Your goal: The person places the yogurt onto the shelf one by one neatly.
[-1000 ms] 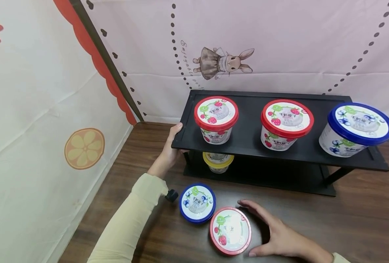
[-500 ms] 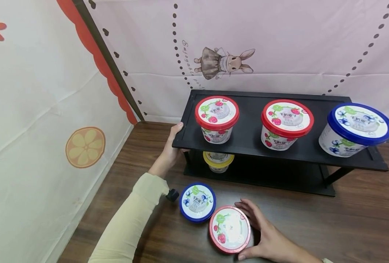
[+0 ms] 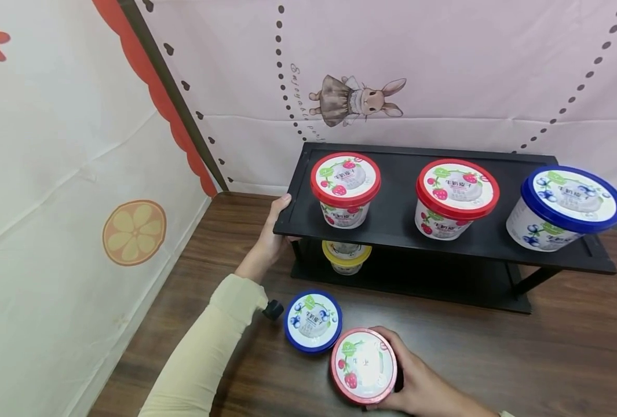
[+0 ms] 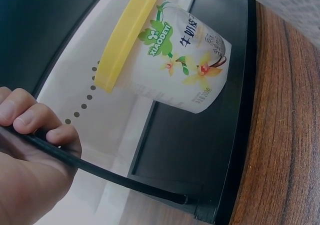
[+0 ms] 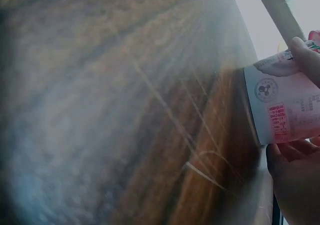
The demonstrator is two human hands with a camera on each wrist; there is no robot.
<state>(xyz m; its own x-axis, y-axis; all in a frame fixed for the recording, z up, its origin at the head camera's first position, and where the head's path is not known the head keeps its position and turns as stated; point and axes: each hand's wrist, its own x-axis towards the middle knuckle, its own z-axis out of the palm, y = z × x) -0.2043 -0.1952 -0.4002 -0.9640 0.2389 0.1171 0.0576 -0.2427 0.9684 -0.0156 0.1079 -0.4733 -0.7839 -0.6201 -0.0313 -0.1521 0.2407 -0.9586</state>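
Head: red-lidded tub [image 3: 364, 366] between right fingers [image 3: 394, 343]

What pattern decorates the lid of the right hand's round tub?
The red-rimmed white lid has red berries and green leaves, clearest in the head view.

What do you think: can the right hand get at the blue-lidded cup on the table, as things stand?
Probably not directly: the right hand is holding a red-lidded cup, and this stands between it and the blue-lidded cup.

Glare whitens the held red-rimmed lid [image 3: 364, 366]; the right wrist view's tabletop [image 5: 135, 130] blurs.
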